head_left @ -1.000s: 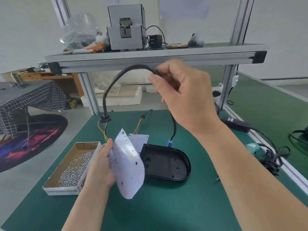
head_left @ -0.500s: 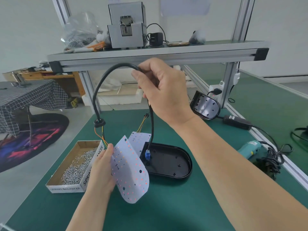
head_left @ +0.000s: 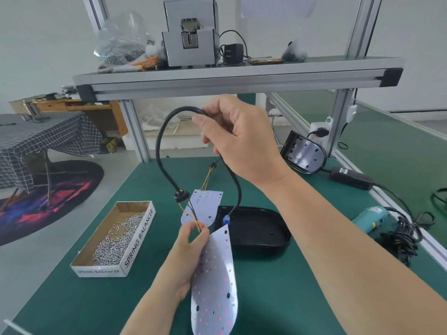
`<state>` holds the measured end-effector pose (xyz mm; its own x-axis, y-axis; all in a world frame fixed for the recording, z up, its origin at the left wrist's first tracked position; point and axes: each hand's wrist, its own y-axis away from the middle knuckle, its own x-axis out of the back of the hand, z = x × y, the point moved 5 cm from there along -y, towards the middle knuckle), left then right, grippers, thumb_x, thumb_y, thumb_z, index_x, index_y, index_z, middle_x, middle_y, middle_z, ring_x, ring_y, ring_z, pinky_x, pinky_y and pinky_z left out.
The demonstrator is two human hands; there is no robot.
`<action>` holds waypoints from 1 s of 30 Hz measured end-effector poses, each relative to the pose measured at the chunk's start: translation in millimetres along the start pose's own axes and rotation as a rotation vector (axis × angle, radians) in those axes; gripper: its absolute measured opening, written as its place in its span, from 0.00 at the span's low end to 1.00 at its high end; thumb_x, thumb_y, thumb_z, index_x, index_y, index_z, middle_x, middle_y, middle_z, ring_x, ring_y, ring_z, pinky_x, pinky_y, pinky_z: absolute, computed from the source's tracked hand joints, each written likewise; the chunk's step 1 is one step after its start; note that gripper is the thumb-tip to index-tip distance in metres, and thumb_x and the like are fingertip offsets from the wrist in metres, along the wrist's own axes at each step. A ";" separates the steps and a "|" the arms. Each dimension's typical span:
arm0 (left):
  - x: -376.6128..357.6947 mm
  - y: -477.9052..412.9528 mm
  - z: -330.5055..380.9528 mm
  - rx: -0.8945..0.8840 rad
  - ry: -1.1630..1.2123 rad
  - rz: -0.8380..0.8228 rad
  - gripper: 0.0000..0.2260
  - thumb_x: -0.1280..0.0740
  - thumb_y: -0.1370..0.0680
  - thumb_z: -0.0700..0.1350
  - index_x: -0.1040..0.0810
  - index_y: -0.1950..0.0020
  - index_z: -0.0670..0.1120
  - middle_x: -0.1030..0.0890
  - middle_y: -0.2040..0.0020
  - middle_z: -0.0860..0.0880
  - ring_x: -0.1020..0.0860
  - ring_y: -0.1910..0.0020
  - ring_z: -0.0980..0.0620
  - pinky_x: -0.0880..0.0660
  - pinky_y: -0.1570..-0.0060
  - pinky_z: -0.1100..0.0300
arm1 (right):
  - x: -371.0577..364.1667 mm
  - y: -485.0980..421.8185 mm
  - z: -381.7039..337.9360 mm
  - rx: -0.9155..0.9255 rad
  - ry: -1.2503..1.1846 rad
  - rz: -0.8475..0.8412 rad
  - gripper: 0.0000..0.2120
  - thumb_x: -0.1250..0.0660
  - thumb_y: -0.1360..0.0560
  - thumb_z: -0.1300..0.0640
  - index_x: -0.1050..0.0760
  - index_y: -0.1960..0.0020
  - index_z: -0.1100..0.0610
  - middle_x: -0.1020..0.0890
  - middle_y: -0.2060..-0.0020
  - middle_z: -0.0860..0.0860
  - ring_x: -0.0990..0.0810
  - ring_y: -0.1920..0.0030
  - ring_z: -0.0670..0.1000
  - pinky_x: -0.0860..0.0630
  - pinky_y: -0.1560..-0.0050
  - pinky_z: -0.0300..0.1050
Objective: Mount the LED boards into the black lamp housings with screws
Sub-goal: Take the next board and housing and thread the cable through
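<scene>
My left hand holds a white LED board by its upper edge, tilted on end above the green mat. My right hand grips a black sleeved cable raised in an arch; its blue connector hangs at the rim of an empty black lamp housing. Orange and yellow wires run from the cable's grommet down to the held board. A second LED board lies flat behind, left of the housing.
An open cardboard box of screws sits at the left. Another black housing leans at the back right beside a power adapter. A teal electric screwdriver with coiled cord lies at the right edge. An aluminium shelf spans overhead.
My right hand has moved left and lower with the cable, bringing the blue connector to the housing's rim. My left hand has turned the board more edge-on.
</scene>
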<state>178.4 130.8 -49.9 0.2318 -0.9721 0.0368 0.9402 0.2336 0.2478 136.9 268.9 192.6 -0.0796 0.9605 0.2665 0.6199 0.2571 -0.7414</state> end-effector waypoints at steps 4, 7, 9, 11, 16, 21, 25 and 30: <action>-17.0 1.7 9.8 -0.013 -0.090 -0.105 0.07 0.38 0.18 0.50 0.20 0.50 0.59 0.22 0.65 0.54 0.26 0.69 0.56 0.30 0.70 0.66 | 2.7 -1.8 -1.0 -0.032 -0.021 -0.022 0.05 0.30 0.21 0.60 0.22 0.56 0.58 0.18 0.72 0.50 0.26 0.77 0.42 0.30 0.70 0.34; -33.5 1.2 11.1 0.059 -0.187 -0.168 0.14 0.36 0.19 0.51 0.21 0.60 0.45 0.25 0.65 0.49 0.28 0.68 0.52 0.32 0.67 0.64 | 7.9 -3.0 4.5 -0.082 -0.034 0.000 0.06 0.30 0.21 0.59 0.22 0.56 0.58 0.18 0.71 0.51 0.27 0.77 0.43 0.31 0.71 0.34; -37.1 -3.3 12.7 0.049 -0.208 -0.110 0.15 0.35 0.20 0.50 0.31 0.63 0.43 0.33 0.64 0.44 0.36 0.65 0.49 0.39 0.61 0.59 | 12.4 -3.4 10.8 -0.133 -0.046 0.021 0.06 0.30 0.21 0.58 0.23 0.56 0.58 0.18 0.71 0.50 0.27 0.77 0.42 0.32 0.71 0.34; -39.3 -6.7 18.3 -0.019 -0.248 -0.061 0.15 0.34 0.20 0.48 0.31 0.62 0.42 0.34 0.64 0.45 0.38 0.64 0.50 0.40 0.59 0.57 | 18.1 -2.6 15.9 -0.177 -0.049 0.024 0.05 0.30 0.22 0.59 0.22 0.55 0.59 0.17 0.70 0.49 0.26 0.73 0.43 0.31 0.68 0.36; -29.7 -8.3 40.7 -0.172 -0.402 -0.004 0.16 0.34 0.20 0.47 0.22 0.58 0.34 0.36 0.76 0.57 0.40 0.75 0.54 0.42 0.76 0.67 | 39.4 -8.2 10.5 -0.211 -0.098 -0.048 0.06 0.29 0.24 0.63 0.22 0.51 0.55 0.16 0.66 0.50 0.24 0.67 0.46 0.28 0.62 0.35; -40.4 0.1 73.1 -0.392 -0.645 -0.048 0.18 0.33 0.20 0.47 0.27 0.66 0.39 0.22 0.68 0.48 0.35 0.71 0.56 0.39 0.70 0.62 | 62.6 -24.2 -8.7 -0.155 0.046 -0.028 0.04 0.34 0.21 0.61 0.25 0.47 0.61 0.17 0.70 0.50 0.28 0.73 0.41 0.33 0.63 0.36; -45.0 0.9 83.1 -0.435 -0.694 -0.030 0.21 0.34 0.20 0.49 0.35 0.67 0.39 0.28 0.66 0.47 0.39 0.70 0.54 0.42 0.69 0.59 | 75.7 -26.2 -13.2 -0.161 0.152 -0.054 0.05 0.35 0.20 0.62 0.26 0.46 0.64 0.20 0.72 0.50 0.27 0.78 0.41 0.34 0.71 0.31; -41.7 -3.9 91.3 -0.424 -0.626 0.001 0.21 0.33 0.20 0.48 0.36 0.67 0.40 0.30 0.68 0.53 0.42 0.71 0.53 0.42 0.68 0.56 | 81.9 -16.1 -14.5 -0.180 0.079 -0.057 0.05 0.36 0.19 0.63 0.26 0.45 0.65 0.22 0.74 0.50 0.29 0.80 0.42 0.32 0.75 0.30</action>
<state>142.3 168.4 36.0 0.1669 -0.7739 0.6109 0.9848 0.1007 -0.1415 131.7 341.9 235.3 -0.0620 0.9318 0.3577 0.7464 0.2813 -0.6032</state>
